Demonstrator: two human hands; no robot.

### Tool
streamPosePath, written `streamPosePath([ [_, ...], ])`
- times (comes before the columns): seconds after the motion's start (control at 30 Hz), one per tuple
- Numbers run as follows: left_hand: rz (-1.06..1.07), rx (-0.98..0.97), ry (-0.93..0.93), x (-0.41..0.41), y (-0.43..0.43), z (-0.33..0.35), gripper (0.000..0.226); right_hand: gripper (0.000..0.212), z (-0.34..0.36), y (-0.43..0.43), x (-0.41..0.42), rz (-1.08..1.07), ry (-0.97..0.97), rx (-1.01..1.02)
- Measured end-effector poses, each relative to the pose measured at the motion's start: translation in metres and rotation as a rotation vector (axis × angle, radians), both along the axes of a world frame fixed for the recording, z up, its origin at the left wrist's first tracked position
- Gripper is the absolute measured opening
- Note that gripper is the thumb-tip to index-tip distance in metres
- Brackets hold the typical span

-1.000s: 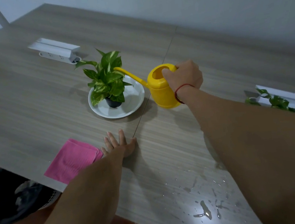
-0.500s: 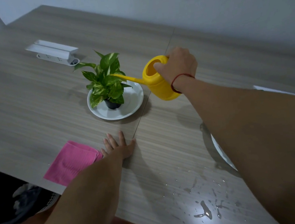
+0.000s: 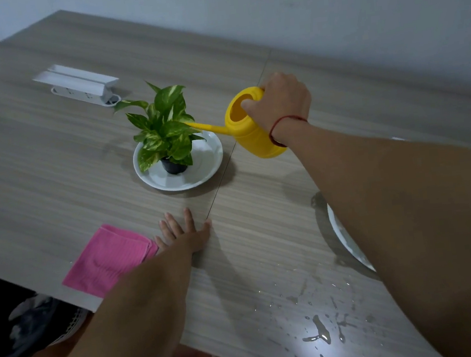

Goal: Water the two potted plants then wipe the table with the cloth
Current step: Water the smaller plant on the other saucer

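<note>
Now the right hand (image 3: 280, 105) grips the tilted can (image 3: 252, 129), spout among the plant (image 3: 164, 127) leaves; left hand (image 3: 186, 233) lies flat, unclenched, touching the cloth (image 3: 107, 260).

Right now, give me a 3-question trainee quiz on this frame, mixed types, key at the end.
1. True or false: the left hand is gripping the pink cloth.
2. Multiple choice: the spout of the yellow watering can points at A) the power strip B) the potted plant C) the spilled water.
3. Fill in: the plant's pot stands on a white ____.

Key
1. False: it lies flat on the table beside the cloth.
2. B: the right hand tilts the can toward the leaves.
3. Plate.
</note>
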State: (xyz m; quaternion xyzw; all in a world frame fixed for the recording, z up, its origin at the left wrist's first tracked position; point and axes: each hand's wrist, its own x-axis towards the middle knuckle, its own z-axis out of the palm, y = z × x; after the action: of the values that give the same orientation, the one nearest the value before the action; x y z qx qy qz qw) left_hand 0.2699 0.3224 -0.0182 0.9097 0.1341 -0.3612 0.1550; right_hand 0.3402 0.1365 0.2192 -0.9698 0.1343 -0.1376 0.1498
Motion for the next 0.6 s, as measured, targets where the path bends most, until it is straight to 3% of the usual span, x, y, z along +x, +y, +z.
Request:
streamPosePath([
  [0.6, 0.006, -0.001, -0.015, -0.002, -0.001, -0.007, 0.085, 0.044, 0.000, -0.006, -0.003, -0.004, 0.007, -0.012],
])
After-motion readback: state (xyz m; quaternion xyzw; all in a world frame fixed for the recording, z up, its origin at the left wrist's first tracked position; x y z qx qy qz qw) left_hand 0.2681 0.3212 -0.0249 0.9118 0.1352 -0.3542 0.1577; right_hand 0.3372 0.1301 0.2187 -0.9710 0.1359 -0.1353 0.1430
